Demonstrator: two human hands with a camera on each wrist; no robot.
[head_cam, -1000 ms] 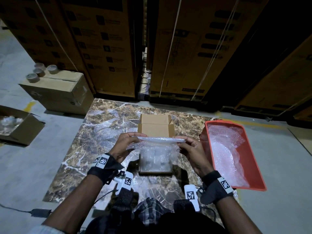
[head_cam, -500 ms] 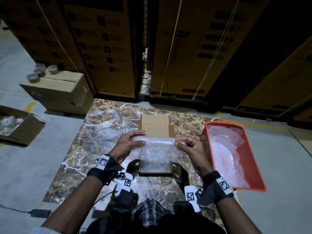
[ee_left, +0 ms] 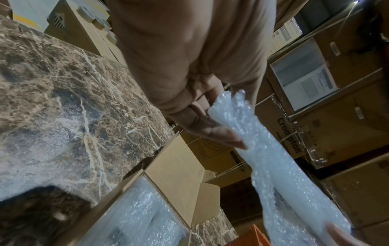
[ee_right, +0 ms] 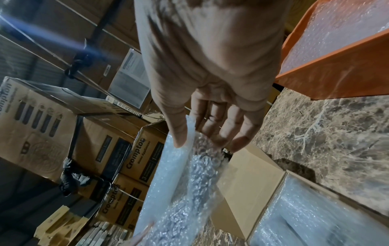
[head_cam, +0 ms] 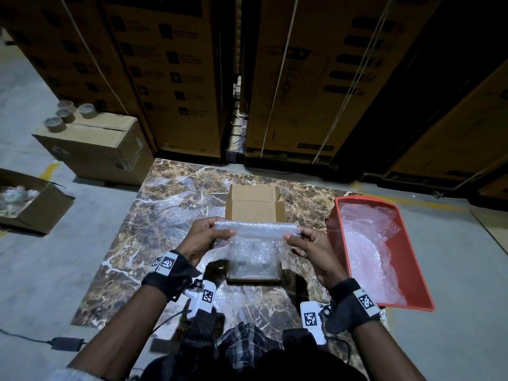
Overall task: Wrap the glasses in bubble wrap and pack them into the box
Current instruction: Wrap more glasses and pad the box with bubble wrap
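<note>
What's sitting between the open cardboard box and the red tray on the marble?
Nothing but bare marble top: the head view shows a clear strip between the box and the red tray. The right hand hovers above its near end.

A brown marble worktop (head_cam: 170, 215) sits low on a grey concrete floor (head_cam: 41, 284) in dim light. Tall stacked cartons (head_cam: 176, 72) bound with straps form the wall behind it, and a smaller carton (head_cam: 101, 149) at the left carries tape rolls (head_cam: 66, 116).

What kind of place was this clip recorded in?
Most likely a warehouse or stockroom used for packing: tall strapped cartons printed with an appliance brand stand in stacks behind the marble slab, tape rolls sit on a carton, and the floor is bare concrete.
</note>
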